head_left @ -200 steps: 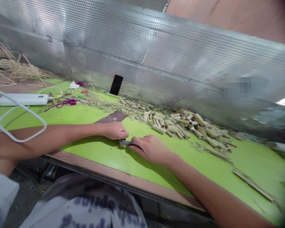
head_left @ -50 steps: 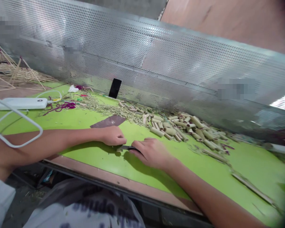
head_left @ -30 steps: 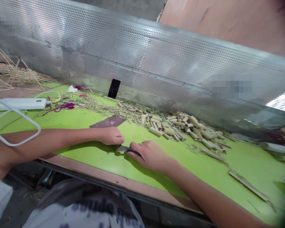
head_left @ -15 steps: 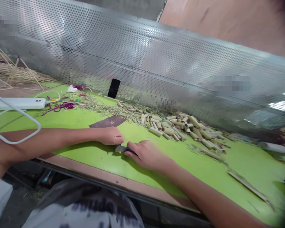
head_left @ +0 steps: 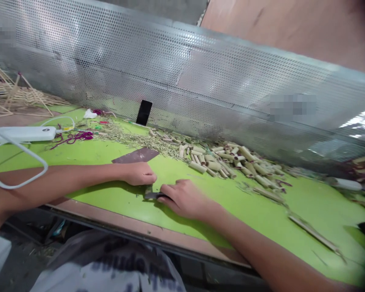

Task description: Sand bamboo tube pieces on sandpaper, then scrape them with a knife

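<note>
My right hand is closed around the dark handle of a knife. The short grey blade points left, low over the green tabletop. Just left of it, my left hand is curled into a fist. A small dull piece shows under its fingers beside the blade, too hidden to name. Behind my left hand lies a flat brown sheet. Cut hollow stalk pieces are heaped beyond my right hand, and thin shavings spread to their left.
A perforated metal screen runs along the back, with a black phone leaning on it. At left are a white power bank with a looped cable, purple thread and stick frames. A long split stalk lies at right.
The knife blade has turned and shifted slightly toward me beside my left fist. Both hands stay in nearly the same place; the whole view has slid a little left.
</note>
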`<state>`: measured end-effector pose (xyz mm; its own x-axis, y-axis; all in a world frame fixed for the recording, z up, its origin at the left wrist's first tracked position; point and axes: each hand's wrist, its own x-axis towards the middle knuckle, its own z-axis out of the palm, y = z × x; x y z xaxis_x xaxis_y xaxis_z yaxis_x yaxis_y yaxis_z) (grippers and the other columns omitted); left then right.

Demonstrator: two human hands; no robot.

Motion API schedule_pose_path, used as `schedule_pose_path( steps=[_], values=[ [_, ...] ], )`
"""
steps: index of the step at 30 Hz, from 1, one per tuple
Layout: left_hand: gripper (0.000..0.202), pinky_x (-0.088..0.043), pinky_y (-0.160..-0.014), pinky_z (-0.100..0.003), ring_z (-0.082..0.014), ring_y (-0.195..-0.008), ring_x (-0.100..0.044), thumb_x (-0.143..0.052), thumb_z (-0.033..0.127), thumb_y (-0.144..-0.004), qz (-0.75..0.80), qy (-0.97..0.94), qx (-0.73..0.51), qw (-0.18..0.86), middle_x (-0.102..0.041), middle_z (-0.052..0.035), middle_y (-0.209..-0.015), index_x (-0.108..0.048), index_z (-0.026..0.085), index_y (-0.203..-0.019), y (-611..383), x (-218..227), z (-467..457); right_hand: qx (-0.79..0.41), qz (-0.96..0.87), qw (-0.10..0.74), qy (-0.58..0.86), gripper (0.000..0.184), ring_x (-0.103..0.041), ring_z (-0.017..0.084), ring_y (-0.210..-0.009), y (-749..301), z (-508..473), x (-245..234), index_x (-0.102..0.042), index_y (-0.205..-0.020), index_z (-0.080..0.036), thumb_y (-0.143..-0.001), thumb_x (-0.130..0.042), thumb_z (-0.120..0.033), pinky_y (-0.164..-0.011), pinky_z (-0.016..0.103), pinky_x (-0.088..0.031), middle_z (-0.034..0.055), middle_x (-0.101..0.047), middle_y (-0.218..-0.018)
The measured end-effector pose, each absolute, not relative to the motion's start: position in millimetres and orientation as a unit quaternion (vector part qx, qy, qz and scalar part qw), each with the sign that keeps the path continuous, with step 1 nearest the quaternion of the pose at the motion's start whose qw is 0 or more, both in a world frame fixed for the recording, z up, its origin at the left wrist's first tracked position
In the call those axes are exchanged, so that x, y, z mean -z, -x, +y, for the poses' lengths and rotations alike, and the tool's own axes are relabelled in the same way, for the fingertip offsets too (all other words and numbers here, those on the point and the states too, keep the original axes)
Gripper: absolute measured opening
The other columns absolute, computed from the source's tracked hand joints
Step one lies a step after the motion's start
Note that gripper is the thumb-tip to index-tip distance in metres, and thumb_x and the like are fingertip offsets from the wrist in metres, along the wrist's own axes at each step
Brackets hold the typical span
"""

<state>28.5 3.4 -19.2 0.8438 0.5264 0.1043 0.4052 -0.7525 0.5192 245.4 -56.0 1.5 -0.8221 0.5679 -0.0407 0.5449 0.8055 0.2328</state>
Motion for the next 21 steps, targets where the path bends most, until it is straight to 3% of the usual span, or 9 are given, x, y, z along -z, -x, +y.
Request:
schedule_pose_path(
  steps=[6, 11, 17, 21],
  values=[
    [0.036, -0.022, -0.054, -0.03, -0.013, -0.05, -0.029, -0.042, 0.028, -0.089, 0.25, -0.923, -0.128, 0.264, -0.029, 0.0035, -0.05, -0.031, 0.02, -0.056, -31.1, 14.8, 1.0, -0.149, 0.937, -0.012, -0.315, 0.04, -0.051, 0.016, -0.053, -254.7, -49.6, 0.2, -0.064, -0.089, -0.018, -0.107, -0.037, -0.04, -0.061, 0.033, -0.022, 0.0032, -0.064, -0.063],
    [0.04, -0.023, -0.054, -0.029, -0.014, -0.054, -0.039, -0.04, 0.039, -0.094, 0.272, -0.915, -0.128, 0.27, -0.041, 0.0018, -0.055, -0.043, 0.019, -0.06, -33.3, 9.6, -4.1, -0.142, 0.948, -0.014, -0.285, 0.041, -0.051, 0.015, -0.052, -248.8, -49.1, 1.8, -0.066, -0.094, -0.017, -0.108, -0.036, -0.041, -0.062, 0.033, -0.026, 0.0034, -0.068, -0.066],
    [0.044, -0.017, -0.052, -0.032, -0.0136, -0.046, -0.027, -0.043, 0.032, -0.091, 0.31, -0.907, -0.117, 0.261, -0.029, 0.0025, -0.046, -0.029, 0.021, -0.051, -37.5, 8.8, -8.0, -0.155, 0.945, -0.024, -0.286, 0.041, -0.054, 0.015, -0.054, -249.8, -52.0, 2.8, -0.066, -0.091, -0.016, -0.109, -0.037, -0.04, -0.064, 0.033, -0.027, 0.0036, -0.071, -0.068],
    [0.044, -0.016, -0.051, -0.033, -0.0142, -0.044, -0.025, -0.043, 0.031, -0.089, 0.331, -0.901, -0.117, 0.256, -0.027, 0.0023, -0.043, -0.028, 0.022, -0.048, -40.3, 10.4, -7.1, -0.156, 0.944, -0.034, -0.288, 0.039, -0.055, 0.014, -0.054, -247.8, -54.1, 3.2, -0.066, -0.092, -0.017, -0.109, -0.038, -0.039, -0.064, 0.033, -0.027, 0.0039, -0.073, -0.072]
  ],
)
